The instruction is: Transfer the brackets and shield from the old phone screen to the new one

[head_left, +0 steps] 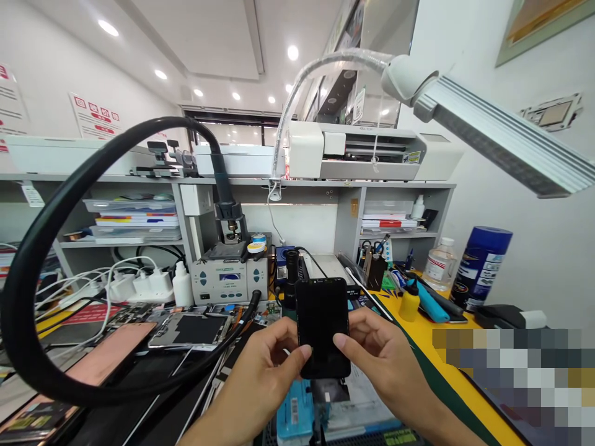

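A black smartphone (321,322) stands upright in front of me, its dark screen facing me, held above the bench by both hands. My left hand (264,365) grips its lower left edge, thumb pressed on the screen. My right hand (381,353) grips the right edge, thumb also lying on the glass. Below the phone lies a blue holder (294,415) with a barcode label and some paper sheets.
A thick black hose (41,260) loops across the left. A soldering station (230,279), chargers (139,285) and opened phones (188,331) crowd the left bench. A yellow bottle (409,303), blue can (481,266) and clear bottle (439,263) stand right. A desk lamp (502,136) hangs overhead.
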{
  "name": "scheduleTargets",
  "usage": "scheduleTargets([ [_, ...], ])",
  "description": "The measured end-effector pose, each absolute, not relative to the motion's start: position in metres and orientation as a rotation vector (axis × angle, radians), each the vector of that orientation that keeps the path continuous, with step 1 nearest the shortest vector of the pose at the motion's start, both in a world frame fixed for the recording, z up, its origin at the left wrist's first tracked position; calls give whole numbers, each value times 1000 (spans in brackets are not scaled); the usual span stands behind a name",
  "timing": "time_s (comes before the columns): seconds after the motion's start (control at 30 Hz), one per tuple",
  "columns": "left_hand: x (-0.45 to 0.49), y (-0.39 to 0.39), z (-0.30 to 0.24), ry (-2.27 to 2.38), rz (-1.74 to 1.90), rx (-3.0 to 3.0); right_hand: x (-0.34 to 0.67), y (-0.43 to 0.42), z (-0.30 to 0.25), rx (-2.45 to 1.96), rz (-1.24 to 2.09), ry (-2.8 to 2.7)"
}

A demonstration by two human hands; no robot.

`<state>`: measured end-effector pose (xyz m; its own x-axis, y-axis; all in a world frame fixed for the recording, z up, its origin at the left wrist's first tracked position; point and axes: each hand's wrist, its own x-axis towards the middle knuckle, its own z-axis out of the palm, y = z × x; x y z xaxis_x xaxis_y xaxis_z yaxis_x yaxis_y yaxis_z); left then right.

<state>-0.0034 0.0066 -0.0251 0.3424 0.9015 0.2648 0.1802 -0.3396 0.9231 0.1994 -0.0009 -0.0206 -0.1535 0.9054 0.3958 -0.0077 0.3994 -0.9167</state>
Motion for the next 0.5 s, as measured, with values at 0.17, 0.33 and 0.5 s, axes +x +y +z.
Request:
scheduleTargets([
  [0.17, -3, 3, -20, 981, 1015, 1768, 200, -1, -24, -801, 992, -1520],
  [0.33, 0, -1, -16, 930, 932, 1758, 203, -1, -18, -678, 1007, -1434],
  [0.5, 7, -7, -19, 993, 852, 1793, 206, 5, -11, -756, 902, -1304],
])
